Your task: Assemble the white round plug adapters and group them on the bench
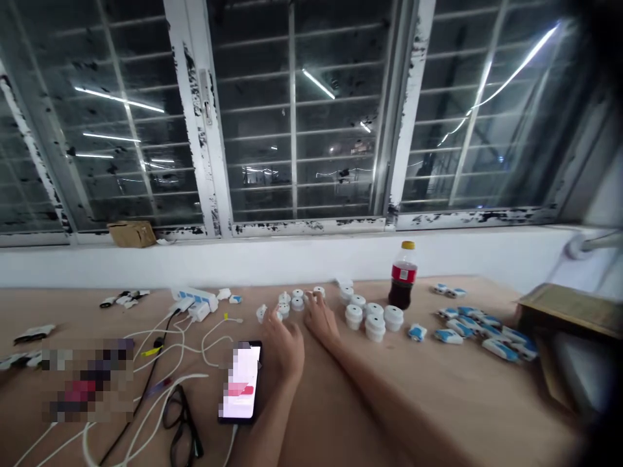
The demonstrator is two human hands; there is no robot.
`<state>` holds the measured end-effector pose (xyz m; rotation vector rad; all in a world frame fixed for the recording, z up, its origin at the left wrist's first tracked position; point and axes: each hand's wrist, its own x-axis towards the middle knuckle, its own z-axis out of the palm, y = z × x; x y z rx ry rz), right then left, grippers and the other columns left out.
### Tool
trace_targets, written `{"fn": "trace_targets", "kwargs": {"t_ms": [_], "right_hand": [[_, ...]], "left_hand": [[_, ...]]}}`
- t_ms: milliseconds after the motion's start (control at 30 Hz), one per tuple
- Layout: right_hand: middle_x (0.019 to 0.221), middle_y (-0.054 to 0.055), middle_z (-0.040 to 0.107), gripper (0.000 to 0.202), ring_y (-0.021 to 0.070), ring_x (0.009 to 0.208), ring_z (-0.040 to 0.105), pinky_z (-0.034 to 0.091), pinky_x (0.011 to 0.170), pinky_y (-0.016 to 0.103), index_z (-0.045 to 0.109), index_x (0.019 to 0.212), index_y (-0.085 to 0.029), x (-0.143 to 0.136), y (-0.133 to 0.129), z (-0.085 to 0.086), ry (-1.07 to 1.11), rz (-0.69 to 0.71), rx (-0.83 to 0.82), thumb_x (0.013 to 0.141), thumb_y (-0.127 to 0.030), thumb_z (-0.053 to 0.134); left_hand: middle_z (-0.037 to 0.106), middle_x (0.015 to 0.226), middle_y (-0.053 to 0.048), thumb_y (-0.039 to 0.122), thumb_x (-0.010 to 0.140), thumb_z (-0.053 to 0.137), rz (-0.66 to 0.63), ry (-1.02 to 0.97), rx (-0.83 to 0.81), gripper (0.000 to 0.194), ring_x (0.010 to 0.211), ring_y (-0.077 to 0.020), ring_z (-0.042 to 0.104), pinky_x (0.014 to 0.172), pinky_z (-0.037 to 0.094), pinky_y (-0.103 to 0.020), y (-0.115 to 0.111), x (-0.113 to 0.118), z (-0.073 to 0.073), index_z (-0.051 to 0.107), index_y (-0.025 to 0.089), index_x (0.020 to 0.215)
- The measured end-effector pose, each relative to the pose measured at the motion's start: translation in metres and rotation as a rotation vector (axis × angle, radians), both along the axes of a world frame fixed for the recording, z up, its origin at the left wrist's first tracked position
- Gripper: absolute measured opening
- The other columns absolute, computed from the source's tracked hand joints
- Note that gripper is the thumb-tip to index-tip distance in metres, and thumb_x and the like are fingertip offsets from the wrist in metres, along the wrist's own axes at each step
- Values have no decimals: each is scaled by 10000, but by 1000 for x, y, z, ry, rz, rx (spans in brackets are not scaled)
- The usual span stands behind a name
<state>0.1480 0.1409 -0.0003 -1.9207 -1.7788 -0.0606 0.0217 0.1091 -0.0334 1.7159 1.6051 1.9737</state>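
Note:
My left hand (283, 342) reaches over the table with its fingertips at a small white round piece (261, 314); whether it grips the piece is unclear. My right hand (320, 319) lies just to the right, its fingertips beside a group of white round pieces (297, 303). What its fingers hold, if anything, is too small to tell. More white cylindrical pieces with dark centre holes (374, 326) stand to the right of my right hand, some looking stacked. A lit phone (242, 383) lies left of my left forearm.
A bottle of dark drink (403, 275) stands behind the white pieces. Several blue-and-white pieces (501, 349) lie at the right, near a box (569, 311). Leftward are a power strip (195, 298), tangled white cables (182, 350) and black glasses (182, 425). Windows rise behind.

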Motion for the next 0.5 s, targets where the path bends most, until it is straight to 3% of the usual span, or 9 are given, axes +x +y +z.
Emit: {"fn": "trace_targets", "kwargs": {"t_ms": [200,367,500], "right_hand": [[1643,181,507,535,307,1342,617,549,1017,391,577,1547,-227,11,24,-4,-11,39,-32,1032,-121,479],[1599,195,528,505,331,1345,615,551,1031,416,616,1500,-213,24,9,-9,-37,72,-3,1021,-135,475],[1524,195,557,429,309,1286,640,548,1037,404,643,1424,-185,37,-4,-10,-23,140,38,1022,-174,494]], "left_hand": [[591,1486,-202,67,851,577,-75,43,-225,658,1461,-396,514,1229,389,-635,-4,-5,4,456,219,1480],[677,1400,-180,106,893,598,-153,49,-379,567,1372,-367,613,1188,449,-563,-5,-6,11,529,217,1446],[701,1356,-153,122,902,618,-268,81,-334,565,1297,-321,681,1114,539,-476,-3,0,-1,536,218,1453]]}}
